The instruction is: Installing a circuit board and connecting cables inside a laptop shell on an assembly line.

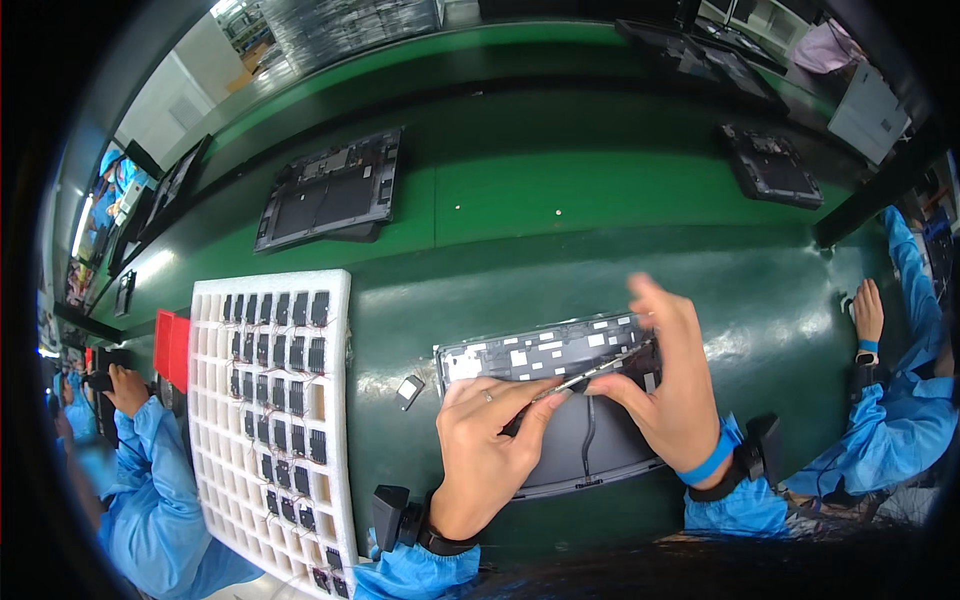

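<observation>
My left hand (pixel 485 440) pinches a thin, flat part (pixel 590 377) between thumb and fingers. It is seen nearly edge-on, so its face is hidden; it looks like a slim board or plate. My right hand (pixel 670 370) is beside its other end, thumb stretched toward it and fingers raised and apart. Below both hands lies an open dark laptop casing (pixel 540 345) with several white pads along its far side and a black cable (pixel 588 440) across its grey lower half. A small black-and-white piece (pixel 409 391) rests left of the casing.
On the left stands a white foam tray (pixel 340 400) holding rows of small black wired parts. A red bin (pixel 172 348) is beyond it. Other laptop casings (pixel 335 190) (pixel 772 165) lie farther back on the green bench. Co-workers' hands (pixel 127 390) (pixel 868 312) are at both sides.
</observation>
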A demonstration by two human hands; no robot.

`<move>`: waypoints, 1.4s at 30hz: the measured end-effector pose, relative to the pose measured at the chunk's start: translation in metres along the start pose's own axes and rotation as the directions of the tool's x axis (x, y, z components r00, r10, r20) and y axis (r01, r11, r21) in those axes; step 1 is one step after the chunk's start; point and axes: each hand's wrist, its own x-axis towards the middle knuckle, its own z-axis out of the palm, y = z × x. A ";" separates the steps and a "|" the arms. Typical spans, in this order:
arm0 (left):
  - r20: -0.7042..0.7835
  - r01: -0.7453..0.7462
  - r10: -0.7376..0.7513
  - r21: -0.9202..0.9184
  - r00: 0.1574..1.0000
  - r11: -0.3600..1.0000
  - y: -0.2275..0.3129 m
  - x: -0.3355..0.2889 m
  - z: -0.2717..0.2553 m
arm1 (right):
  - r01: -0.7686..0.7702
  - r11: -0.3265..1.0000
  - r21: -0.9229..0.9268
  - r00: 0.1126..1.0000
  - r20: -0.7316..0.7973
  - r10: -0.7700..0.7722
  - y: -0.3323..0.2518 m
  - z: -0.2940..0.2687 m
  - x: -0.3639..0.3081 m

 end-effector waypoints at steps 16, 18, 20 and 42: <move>-0.101 -0.059 0.047 -0.118 0.994 0.991 0.001 0.000 0.009 | -0.130 0.962 -0.239 0.991 -0.001 0.134 0.020 -0.015 -0.038; -0.105 -0.139 0.135 -0.036 0.985 0.990 0.002 -0.002 0.010 | -0.170 0.950 -0.262 0.985 -0.026 0.169 0.022 -0.014 -0.041; -0.130 -0.148 0.147 0.002 0.981 0.989 0.002 -0.003 0.011 | -0.137 0.953 -0.272 0.990 -0.027 0.135 0.021 -0.012 -0.040; -0.090 -0.010 0.017 0.074 0.996 0.997 -0.020 0.012 -0.004 | 0.098 0.968 -0.231 0.970 0.241 -0.041 0.040 -0.016 0.001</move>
